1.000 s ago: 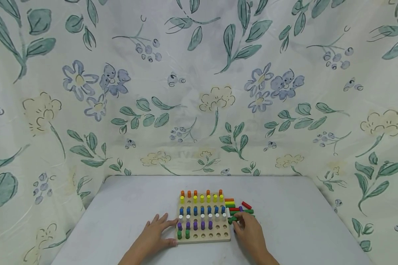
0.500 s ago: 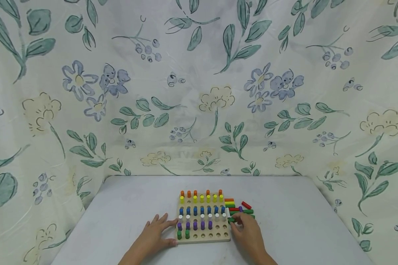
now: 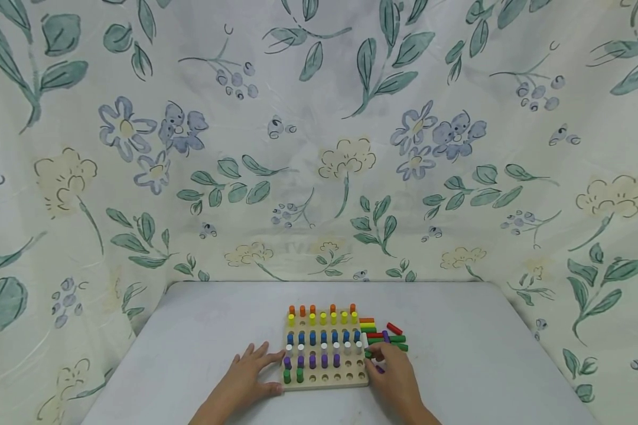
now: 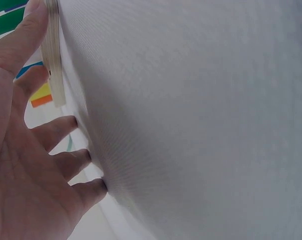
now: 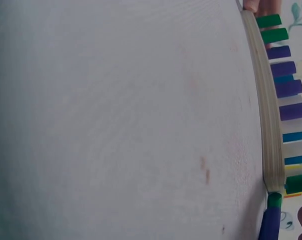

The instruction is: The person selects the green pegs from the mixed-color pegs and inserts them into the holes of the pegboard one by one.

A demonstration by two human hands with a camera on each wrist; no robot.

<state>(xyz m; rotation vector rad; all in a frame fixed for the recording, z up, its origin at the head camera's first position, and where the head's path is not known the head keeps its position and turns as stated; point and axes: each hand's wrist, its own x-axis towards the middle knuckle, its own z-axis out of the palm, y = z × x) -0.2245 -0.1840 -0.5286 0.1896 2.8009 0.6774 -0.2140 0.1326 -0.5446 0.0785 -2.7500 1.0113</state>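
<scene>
A wooden pegboard (image 3: 340, 383) with rows of coloured pegs lies on the table. My left hand (image 3: 251, 373) rests at its left side, thumb and index finger touching the edge; in the left wrist view the other fingertips (image 4: 98, 186) press on the tabletop. At the board's right edge, my right hand (image 3: 397, 372) pinches a green peg (image 5: 298, 183) between thumb and fingers. Below it, by the board's corner, lie a purple peg (image 5: 271, 224) and another green piece (image 5: 274, 200). Two green pegs (image 3: 300, 375) stand in the front row, with purple pegs (image 3: 324, 360) behind them.
Loose pegs lie right of the board: a red peg (image 3: 394, 329), a yellow peg (image 3: 368, 325), a green peg (image 3: 399, 339) and several others. White pegs (image 3: 347, 347), blue pegs (image 3: 312, 338), yellow pegs (image 3: 333, 319) and orange pegs (image 3: 302, 310) fill rows further back. A floral curtain (image 3: 319, 147) hangs behind.
My right hand has shifted slightly left toward the board with the green peg. A purple peg now shows beneath that hand. My left hand has stayed put.
</scene>
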